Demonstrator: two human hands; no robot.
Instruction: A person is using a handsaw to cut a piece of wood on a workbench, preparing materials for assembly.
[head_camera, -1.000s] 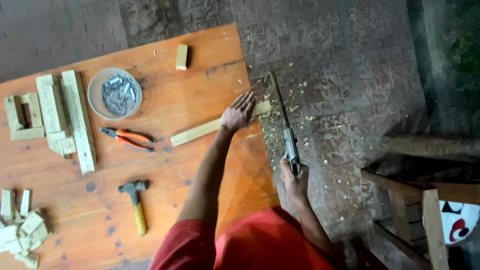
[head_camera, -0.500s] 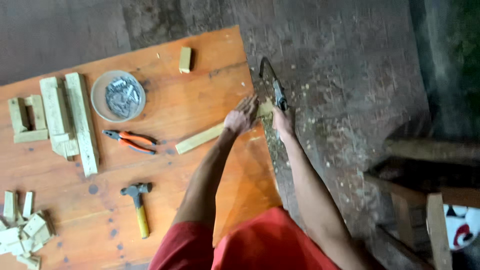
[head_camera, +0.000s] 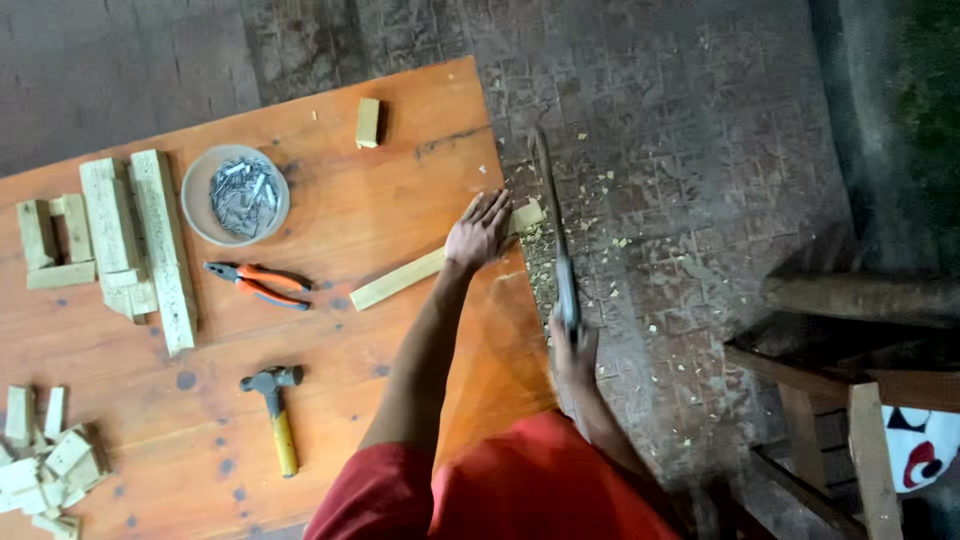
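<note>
Outdoors, an orange wooden table stands on sawdust-strewn paving; the left hand presses flat, fingers spread, on a wood strip, the right hand grips a handsaw.

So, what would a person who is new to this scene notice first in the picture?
First, the left hand pressing a long pale wooden strip flat at the right edge of the orange wooden table, while the right hand grips a thin-bladed handsaw just off that edge. Below the saw, pale wood chips lie scattered on the grey brick floor.
</note>
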